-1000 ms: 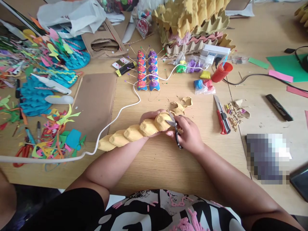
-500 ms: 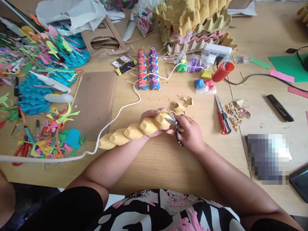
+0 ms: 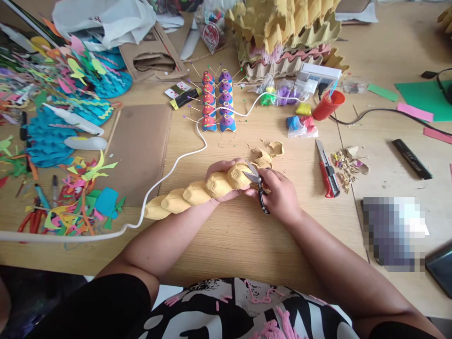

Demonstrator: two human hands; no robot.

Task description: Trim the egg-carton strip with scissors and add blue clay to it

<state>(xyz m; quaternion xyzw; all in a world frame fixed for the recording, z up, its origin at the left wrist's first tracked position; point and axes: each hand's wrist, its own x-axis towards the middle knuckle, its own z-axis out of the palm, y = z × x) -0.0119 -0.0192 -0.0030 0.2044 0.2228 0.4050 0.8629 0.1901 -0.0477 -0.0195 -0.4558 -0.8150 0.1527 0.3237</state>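
A yellow egg carton strip [image 3: 196, 192], a row of several bumps, slants across the middle of the table. My left hand [image 3: 226, 168] is closed around its far right end from behind, the fingers partly hidden by the strip. My right hand [image 3: 282, 193] grips small scissors [image 3: 260, 188] with dark handles. Their blades are parted at the strip's right end bump; whether they are cutting into it I cannot tell. Torn yellow carton scraps [image 3: 263, 157] lie just beyond my hands.
Two painted carton strips [image 3: 226, 101] with pins stand behind. A white cable [image 3: 176, 162] crosses the table on the left. A red box cutter [image 3: 328, 172] lies right, blade out, near crumbs [image 3: 348, 165]. Paper cuttings [image 3: 81, 202] cover the left; egg trays [image 3: 282, 33] are stacked at the back.
Both hands, the strip and the scissors stay almost in the same place. The scissor blades look nearly unchanged. At the lower left edge, another person's limb has shifted mostly out of view.
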